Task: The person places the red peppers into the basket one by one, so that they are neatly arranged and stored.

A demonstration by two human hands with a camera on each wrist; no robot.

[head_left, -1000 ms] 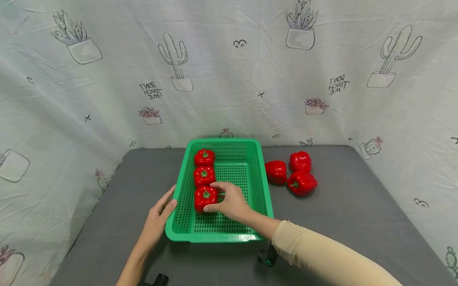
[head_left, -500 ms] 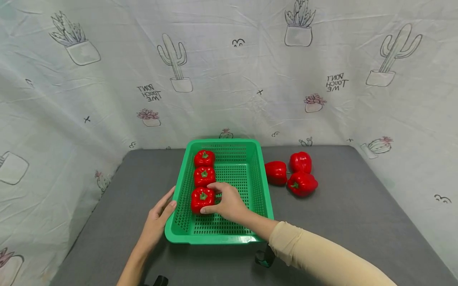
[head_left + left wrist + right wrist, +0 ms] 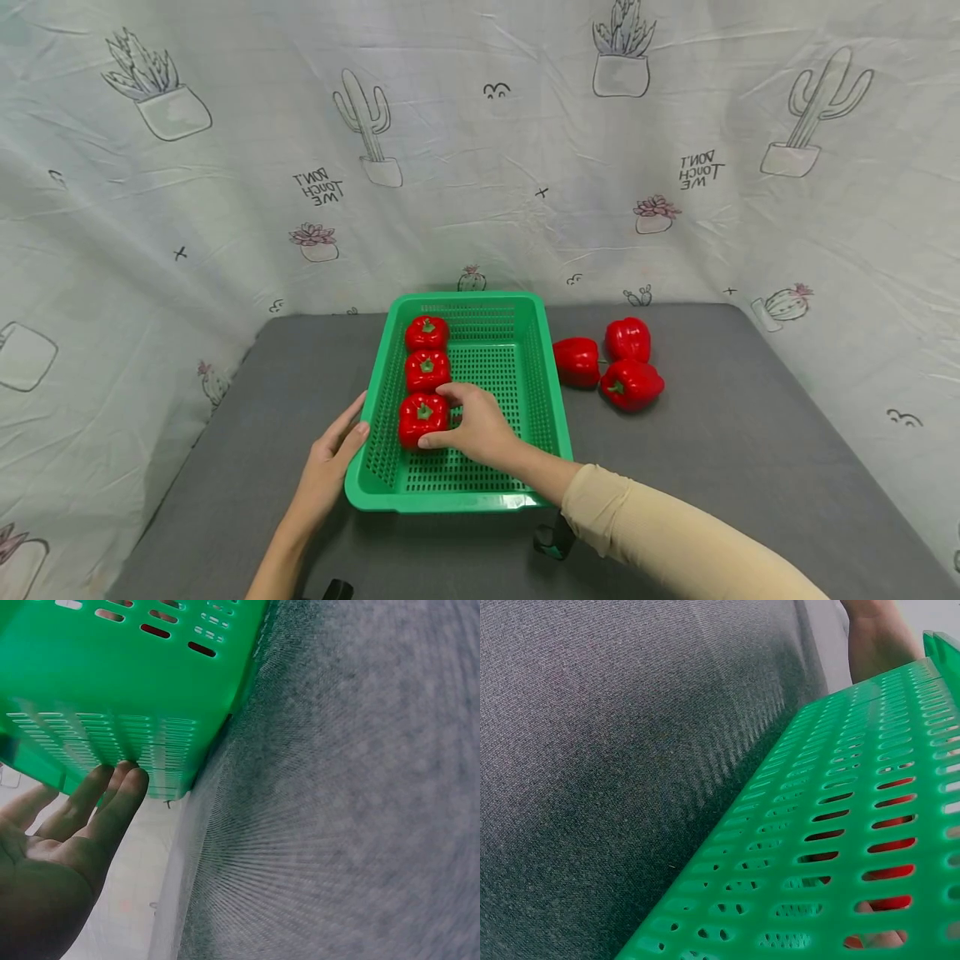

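Observation:
Inside a green plastic basket (image 3: pixel 558 400), three red bell peppers line the left side in a column, stems up. My right hand (image 3: pixel 476 425) holds the nearest bell pepper (image 3: pixel 422 421) from its right, thumb at the front and fingers behind. Behind it sit a middle bell pepper (image 3: pixel 427 371) and a far bell pepper (image 3: pixel 427 332). My left hand (image 3: pixel 330 462) rests against the basket's left side. In the left wrist view, the fairly straight fingers (image 3: pixel 124 799) touch the slotted outer wall (image 3: pixel 120 675). Slots in the basket wall (image 3: pixel 840 847) show red in the right wrist view.
Three more red peppers lie right of the basket on the grey tabletop (image 3: pixel 712 433): a left one (image 3: pixel 577 362), a back one (image 3: pixel 628 339) and a front one (image 3: pixel 632 385). A cactus-print curtain (image 3: pixel 480 167) hangs behind and at both sides.
The nearest bell pepper has shifted slightly left toward the basket's left wall, with my right hand holding it. My left hand has stayed at the basket's side.

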